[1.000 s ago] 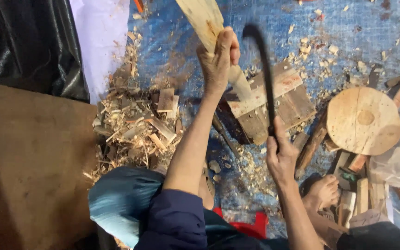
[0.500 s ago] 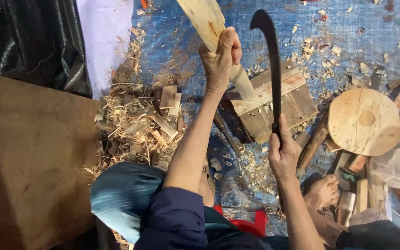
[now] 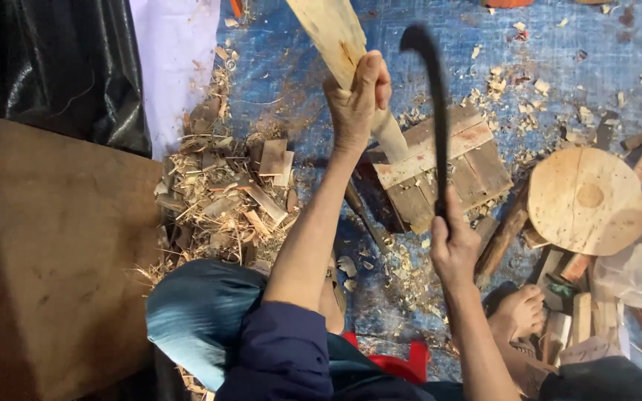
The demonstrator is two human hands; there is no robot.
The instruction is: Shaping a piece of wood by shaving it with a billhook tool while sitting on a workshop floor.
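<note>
Seated person, viewed from above, working over a blue tarp (image 3: 559,44) on the floor.

The wooden piece (image 3: 336,33): one, pale and freshly cut, broad and flat at the top, tapering to a rounded, narrow lower end that rests on a wooden block (image 3: 455,167). It stands tilted, leaning up and to the left. A reddish streak shows on the flat face.

The left hand (image 3: 357,96) is wrapped tight around the piece at its middle, fingers fully curled, thumb over the front.

The right hand (image 3: 451,241) is clenched on the handle of one dark curved blade (image 3: 434,89), held upright with its hooked tip up top, just right of the wooden piece and not touching it.

The block is one low stack of weathered planks, with a paler strip across its top.

One round wooden disc (image 3: 585,200), pale, with a small centre mark, lies to the right, well apart from the hands.

One heap of shavings and offcuts (image 3: 224,193) lies left of the block. One flat brown board (image 3: 53,260) lies far left. One bare foot (image 3: 518,312) shows lower right, among several short wood sticks.
</note>
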